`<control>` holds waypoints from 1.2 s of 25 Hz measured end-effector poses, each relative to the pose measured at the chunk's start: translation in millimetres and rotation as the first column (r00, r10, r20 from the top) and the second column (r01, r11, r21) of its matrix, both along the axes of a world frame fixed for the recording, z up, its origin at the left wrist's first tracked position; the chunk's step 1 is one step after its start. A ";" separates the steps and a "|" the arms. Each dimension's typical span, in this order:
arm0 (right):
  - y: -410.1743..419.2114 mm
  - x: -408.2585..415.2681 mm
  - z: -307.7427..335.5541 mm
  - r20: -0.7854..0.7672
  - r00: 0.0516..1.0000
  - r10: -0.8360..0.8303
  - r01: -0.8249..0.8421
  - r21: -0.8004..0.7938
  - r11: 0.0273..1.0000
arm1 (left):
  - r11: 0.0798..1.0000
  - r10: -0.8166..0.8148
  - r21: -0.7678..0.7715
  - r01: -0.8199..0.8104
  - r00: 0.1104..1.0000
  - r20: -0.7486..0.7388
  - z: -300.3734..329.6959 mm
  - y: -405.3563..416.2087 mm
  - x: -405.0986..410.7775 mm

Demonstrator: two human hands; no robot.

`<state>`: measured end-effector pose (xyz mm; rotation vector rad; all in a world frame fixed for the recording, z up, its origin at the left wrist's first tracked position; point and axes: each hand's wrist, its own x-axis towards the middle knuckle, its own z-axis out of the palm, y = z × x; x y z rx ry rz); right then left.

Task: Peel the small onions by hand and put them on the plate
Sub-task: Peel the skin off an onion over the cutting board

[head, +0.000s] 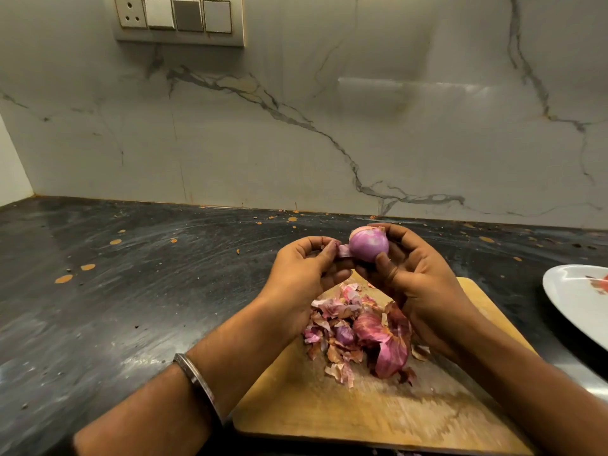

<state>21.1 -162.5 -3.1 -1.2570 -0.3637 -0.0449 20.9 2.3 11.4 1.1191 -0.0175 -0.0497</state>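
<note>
A small purple onion [368, 243] is held up above the wooden cutting board [329, 403]. My right hand [418, 284] grips it between thumb and fingers. My left hand [302, 271] pinches a strip of skin [343, 251] that still hangs from the onion's left side. A heap of torn onion skins [358, 334] lies on the board below my hands. The white plate [572, 291] shows at the right edge, partly cut off by the frame.
The board sits on a dark stone counter [131, 274] with orange specks. A marble wall [296, 126] stands behind, with a switch panel [177, 18] at the top left. A metal bangle [197, 383] circles my left wrist.
</note>
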 end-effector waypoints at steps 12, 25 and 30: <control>-3.9 1.3 4.3 -0.051 0.998 -0.036 0.037 0.017 0.999 | 0.816 -0.049 0.577 -0.023 0.993 0.109 -1.5 -1.4 -2.2; -2.2 -2.6 2.3 0.051 0.997 -0.061 0.069 -0.186 0.980 | 0.830 -0.025 0.522 -0.197 0.921 0.388 2.0 5.0 0.2; -2.8 -1.5 3.6 0.025 0.997 -0.077 0.080 -0.161 0.984 | 0.848 -0.061 0.504 -0.165 0.914 0.401 2.1 6.1 0.8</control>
